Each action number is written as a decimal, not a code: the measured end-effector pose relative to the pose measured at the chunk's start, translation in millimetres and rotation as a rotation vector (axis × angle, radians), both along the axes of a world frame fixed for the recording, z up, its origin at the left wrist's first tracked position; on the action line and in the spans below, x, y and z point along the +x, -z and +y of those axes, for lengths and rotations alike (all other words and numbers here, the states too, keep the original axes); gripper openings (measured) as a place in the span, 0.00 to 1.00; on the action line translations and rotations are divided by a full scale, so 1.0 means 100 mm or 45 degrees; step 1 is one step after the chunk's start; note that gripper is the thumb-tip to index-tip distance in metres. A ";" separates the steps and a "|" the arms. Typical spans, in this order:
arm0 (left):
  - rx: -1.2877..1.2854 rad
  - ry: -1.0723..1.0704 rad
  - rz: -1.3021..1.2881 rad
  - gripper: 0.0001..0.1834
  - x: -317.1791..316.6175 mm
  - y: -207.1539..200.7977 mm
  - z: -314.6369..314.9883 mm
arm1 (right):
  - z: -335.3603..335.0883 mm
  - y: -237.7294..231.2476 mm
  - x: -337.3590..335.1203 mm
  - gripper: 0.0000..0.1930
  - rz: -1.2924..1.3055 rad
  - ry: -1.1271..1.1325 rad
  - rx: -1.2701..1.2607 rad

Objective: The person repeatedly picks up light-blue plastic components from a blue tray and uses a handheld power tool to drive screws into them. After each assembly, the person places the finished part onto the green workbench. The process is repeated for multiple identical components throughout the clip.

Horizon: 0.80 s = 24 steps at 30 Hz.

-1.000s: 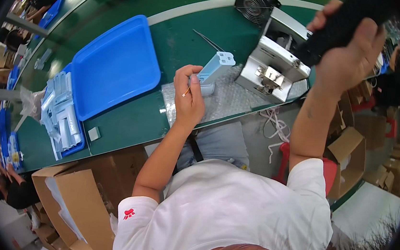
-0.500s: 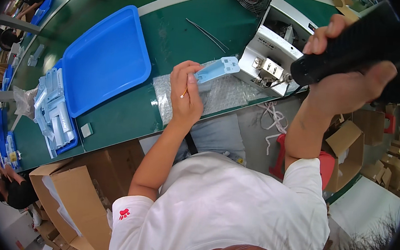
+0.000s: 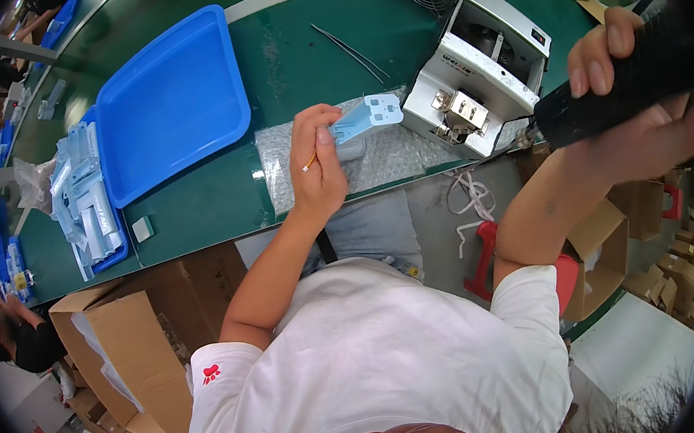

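Left hand (image 3: 320,164) is holding a light-blue plastic part (image 3: 372,115) over the bubble wrap (image 3: 407,155) along the near edge of the green tabletop (image 3: 287,60), fingers clamped on its left end, a thin wire (image 3: 310,161) poking out. Right hand (image 3: 642,149) is gripping a black handheld tool (image 3: 618,88), fingers wrapped round it, tip just right of the silver machine (image 3: 482,67), contact unclear. Blue tray (image 3: 169,108) is sitting left, tweezers (image 3: 348,52) lying farther back.
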<state>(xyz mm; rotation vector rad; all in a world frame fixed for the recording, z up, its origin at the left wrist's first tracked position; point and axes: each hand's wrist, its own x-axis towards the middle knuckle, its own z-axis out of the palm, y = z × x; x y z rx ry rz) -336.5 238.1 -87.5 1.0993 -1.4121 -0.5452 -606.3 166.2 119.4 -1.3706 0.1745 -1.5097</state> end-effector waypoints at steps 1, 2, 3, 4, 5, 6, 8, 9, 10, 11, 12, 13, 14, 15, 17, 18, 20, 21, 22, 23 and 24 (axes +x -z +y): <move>-0.001 0.007 -0.006 0.12 0.00 0.00 -0.01 | -0.04 -0.01 0.04 0.41 -0.011 0.186 0.004; -0.002 0.011 -0.015 0.12 -0.01 -0.01 -0.01 | -0.04 -0.04 0.22 0.36 -0.003 0.581 0.014; -0.004 0.015 -0.023 0.12 -0.01 -0.01 -0.01 | -0.07 -0.07 0.41 0.32 -0.002 0.974 0.022; -0.001 0.008 -0.015 0.12 -0.01 0.00 -0.01 | -0.13 -0.11 0.59 0.28 -0.036 1.290 0.035; 0.002 0.001 -0.008 0.12 0.00 0.02 -0.01 | -0.07 -0.15 0.60 0.30 -0.076 1.087 0.059; 0.005 -0.006 0.000 0.12 0.00 0.03 -0.01 | 0.01 -0.19 0.60 0.32 -0.113 0.898 0.105; -0.002 0.002 -0.006 0.12 0.00 0.02 -0.01 | -0.02 -0.13 0.56 0.33 -0.050 0.964 0.127; -0.005 0.006 -0.009 0.12 0.00 0.02 -0.01 | -0.09 -0.09 0.57 0.33 -0.019 1.041 0.126; 0.011 -0.007 0.004 0.12 -0.01 0.01 -0.01 | -0.15 -0.09 0.56 0.34 0.028 1.114 0.133; 0.028 -0.020 0.016 0.12 -0.02 0.01 0.00 | -0.15 -0.10 0.58 0.35 -0.016 1.122 0.081; 0.044 -0.032 0.029 0.12 -0.03 0.01 0.00 | -0.14 -0.09 0.61 0.35 -0.058 1.128 0.042; 0.027 -0.026 0.023 0.12 -0.02 0.02 0.00 | -0.13 -0.08 0.64 0.36 -0.098 1.130 0.000; 0.011 -0.021 0.017 0.12 0.00 0.04 0.00 | -0.07 -0.10 0.61 0.36 -0.112 1.023 0.020; -0.005 -0.015 0.011 0.12 0.00 0.05 -0.01 | -0.06 -0.10 0.59 0.36 -0.069 1.045 -0.004; -0.016 -0.009 -0.023 0.12 -0.01 0.01 -0.01 | -0.02 -0.09 0.54 0.37 0.018 1.086 -0.035; -0.021 -0.006 -0.040 0.12 -0.01 -0.01 -0.01 | -0.09 0.00 0.54 0.38 0.066 1.209 -0.122; -0.024 -0.014 -0.048 0.12 -0.02 0.00 0.00 | -0.11 0.02 0.60 0.39 -0.335 0.875 -0.060; -0.027 -0.017 -0.052 0.12 -0.02 0.00 0.00 | -0.07 0.01 0.65 0.39 -0.760 0.390 0.094; -0.018 -0.022 -0.051 0.12 -0.02 0.01 0.00 | -0.04 -0.01 0.71 0.39 -0.786 0.356 0.111; -0.010 -0.027 -0.049 0.12 -0.02 0.01 0.01 | 0.00 -0.03 0.77 0.39 -0.813 0.323 0.128; -0.002 -0.031 -0.048 0.12 -0.01 0.01 0.01 | 0.04 -0.04 0.82 0.39 -0.449 0.752 0.002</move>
